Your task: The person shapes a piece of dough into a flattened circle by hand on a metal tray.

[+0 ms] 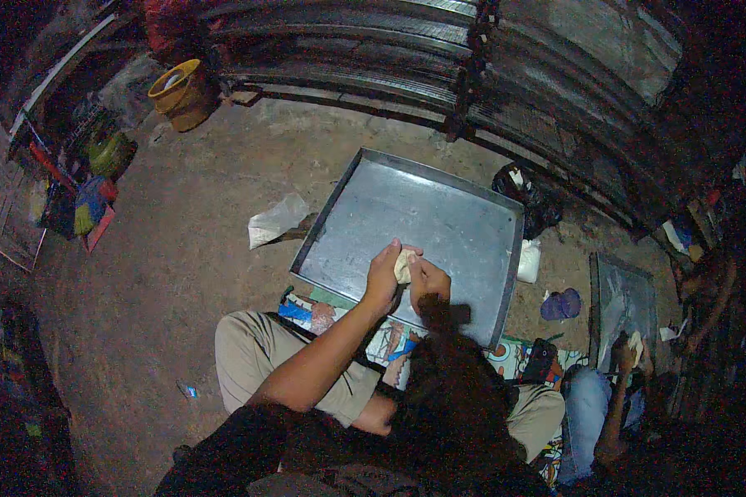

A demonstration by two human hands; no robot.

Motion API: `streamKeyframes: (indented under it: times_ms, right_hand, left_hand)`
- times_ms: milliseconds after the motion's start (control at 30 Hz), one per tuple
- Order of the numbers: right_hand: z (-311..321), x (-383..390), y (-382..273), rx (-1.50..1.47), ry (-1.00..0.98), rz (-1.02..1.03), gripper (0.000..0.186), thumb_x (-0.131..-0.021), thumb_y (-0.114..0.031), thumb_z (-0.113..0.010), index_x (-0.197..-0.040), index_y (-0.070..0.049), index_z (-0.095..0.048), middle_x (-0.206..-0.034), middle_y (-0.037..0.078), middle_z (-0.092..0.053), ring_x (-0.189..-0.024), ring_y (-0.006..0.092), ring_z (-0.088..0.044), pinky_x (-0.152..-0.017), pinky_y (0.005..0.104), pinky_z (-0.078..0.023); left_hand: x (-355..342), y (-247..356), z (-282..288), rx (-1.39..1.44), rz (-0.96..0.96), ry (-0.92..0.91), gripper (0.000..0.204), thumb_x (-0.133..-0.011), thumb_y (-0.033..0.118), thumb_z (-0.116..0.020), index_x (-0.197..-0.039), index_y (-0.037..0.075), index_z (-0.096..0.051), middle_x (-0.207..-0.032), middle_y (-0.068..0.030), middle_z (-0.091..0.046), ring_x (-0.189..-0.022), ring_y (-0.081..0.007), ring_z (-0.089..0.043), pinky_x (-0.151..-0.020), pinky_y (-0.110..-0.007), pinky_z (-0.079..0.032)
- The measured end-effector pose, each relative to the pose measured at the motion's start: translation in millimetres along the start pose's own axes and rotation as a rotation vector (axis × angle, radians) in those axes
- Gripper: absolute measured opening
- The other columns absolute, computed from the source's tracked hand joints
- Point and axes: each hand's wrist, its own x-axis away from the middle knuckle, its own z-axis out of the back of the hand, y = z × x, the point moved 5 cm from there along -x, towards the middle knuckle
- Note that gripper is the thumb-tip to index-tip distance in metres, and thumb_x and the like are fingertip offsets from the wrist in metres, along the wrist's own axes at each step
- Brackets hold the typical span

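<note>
A pale lump of dough (403,267) is gripped between my two hands, over the near part of a large metal tray (427,203). My left hand (383,273) curls around its left side, fingertips on top. From the right, my right hand (428,282) closes on the same lump with bent fingers and thumb. A dark band wraps my right wrist. The tray has raised sides and a dull, lightly marked bottom, and lies in front of my crossed legs on a patterned mat (377,344).
A clear bag of white powder (275,222) lies left of the tray, a white packet (529,261) and black bag (539,203) right. Another person's hands (630,352) hold dough at a second tray (609,277). A yellow bucket (182,95) and metal racks (348,50) stand behind.
</note>
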Motion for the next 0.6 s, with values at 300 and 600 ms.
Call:
streamKeyframes:
  times_ms: [300, 600]
  right_hand:
    - [-11, -3, 2, 0.163, -0.275, 0.002, 0.051, -0.105, -0.038, -0.037, -0.103, 0.003, -0.067, -0.089, 0.022, -0.068, -0.083, 0.0357, -0.068, -0.077, 0.0398, -0.052]
    - [-33, 7, 43, -0.681, -0.281, -0.370, 0.054, -0.102, -0.050, -0.039, -0.132, -0.006, -0.050, -0.117, 0.012, -0.062, -0.101, 0.0228, -0.062, -0.085, 0.0343, -0.052]
  left_hand:
    - [4, 20, 16, -0.172, 0.038, 0.290, 0.042, -0.097, 0.037, -0.059, -0.069, 0.006, -0.058, -0.065, -0.0063, -0.061, -0.054, -0.0174, -0.058, -0.053, -0.033, -0.047]
    - [24, 38, -29, -1.076, -0.580, 0.050, 0.038, -0.100, 0.030, -0.050, -0.113, -0.005, -0.057, -0.086, -0.0187, -0.066, -0.080, -0.0287, -0.061, -0.076, -0.041, -0.046]
